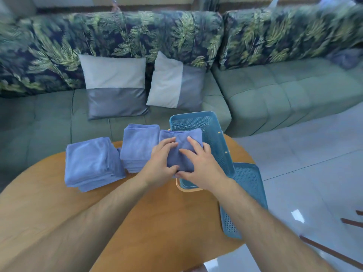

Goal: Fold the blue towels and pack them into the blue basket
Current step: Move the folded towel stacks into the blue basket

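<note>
Both my hands hold one folded blue towel (181,152) over the near left part of the blue basket (212,130). My left hand (160,165) grips the towel's left edge, fingers on top and thumb below. My right hand (202,167) lies over its right side with fingers spread and the thumb at the near edge. Two stacks of folded blue towels stand on the round wooden table (137,222): one stack (92,163) at the left, a taller stack (138,148) beside the basket. The basket's inside is mostly hidden by the towel.
A blue perforated lid (247,185) lies under my right forearm, jutting over the table's right edge. A green sofa (275,89) with two grey cushions (115,85) stands behind the table. Pale tiled floor (314,154) lies at the right.
</note>
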Available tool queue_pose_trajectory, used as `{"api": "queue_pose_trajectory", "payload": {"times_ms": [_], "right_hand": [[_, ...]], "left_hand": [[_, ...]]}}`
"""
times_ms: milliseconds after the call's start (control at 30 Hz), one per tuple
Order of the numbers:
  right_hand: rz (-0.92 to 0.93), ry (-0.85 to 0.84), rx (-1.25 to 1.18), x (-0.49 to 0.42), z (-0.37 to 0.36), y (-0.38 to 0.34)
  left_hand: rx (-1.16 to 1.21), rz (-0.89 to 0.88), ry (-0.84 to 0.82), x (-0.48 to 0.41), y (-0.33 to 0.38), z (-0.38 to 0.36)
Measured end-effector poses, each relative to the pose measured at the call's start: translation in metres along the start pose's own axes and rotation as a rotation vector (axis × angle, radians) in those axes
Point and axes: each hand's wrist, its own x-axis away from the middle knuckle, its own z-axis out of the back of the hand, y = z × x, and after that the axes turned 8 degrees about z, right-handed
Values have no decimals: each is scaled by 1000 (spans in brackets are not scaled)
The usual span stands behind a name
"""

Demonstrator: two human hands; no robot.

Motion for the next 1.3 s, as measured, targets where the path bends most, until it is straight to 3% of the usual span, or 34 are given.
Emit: {"api": "queue_pose_trajectory", "payload": {"times_ms": [333, 533, 667, 800, 1033, 1167, 1300], "right_hand": [[-62, -274, -43, -49, -28, 128], [-52, -325, -45, -90, -77, 161], [-76, -306, -43, -115, -101, 176], [-79, -316, -24, -135, -114, 184], [-106, -372, 85, -150, -129, 193], [-115, -405, 390, -152, -129, 200], [-149, -499, 233, -159, -132, 204]], "left_hand": [[-240, 357, -178, -114, 16, -105], [-316, 513, -186, -163, -15, -145], [-356, 502, -111, -187, -29, -154], [-416, 532, -175, -204, -37, -155], [-793, 429, -252, -222, -41, -158], [-1127, 446, -340, -226, -55, -156], [-1235, 433, -368, -226, -64, -155]]}}
